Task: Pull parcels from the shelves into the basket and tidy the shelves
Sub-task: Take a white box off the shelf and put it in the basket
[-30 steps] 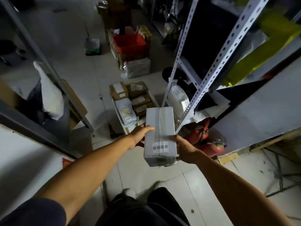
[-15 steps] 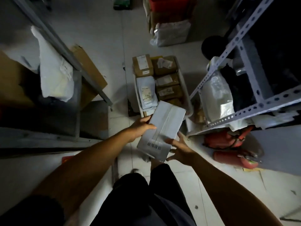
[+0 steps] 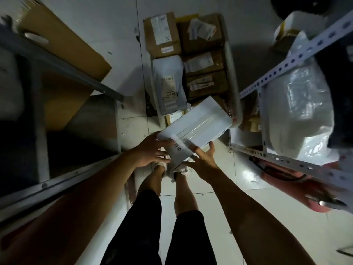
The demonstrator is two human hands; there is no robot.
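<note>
Your two shelf frames flank the floor aisle: the left shelf (image 3: 63,67) crosses the upper left of the frame with a flat cardboard sheet (image 3: 63,41) on it, and the right shelf (image 3: 282,60) at the right edge carries a large clear-wrapped bundle (image 3: 298,111). Between them, at upper centre, the basket (image 3: 232,73) stands on the floor, already packed with brown cartons (image 3: 162,35) and a grey mailer bag (image 3: 169,83). You hold the white parcel (image 3: 198,123) tilted over the basket's near end, at centre frame. Your left hand (image 3: 150,150) holds its near corner; your right hand (image 3: 202,159) supports the near end with fingers (image 3: 211,148) spread against it. The step in hand appears to be loading; next, lower the parcel onto the packed layer and let go.
</note>
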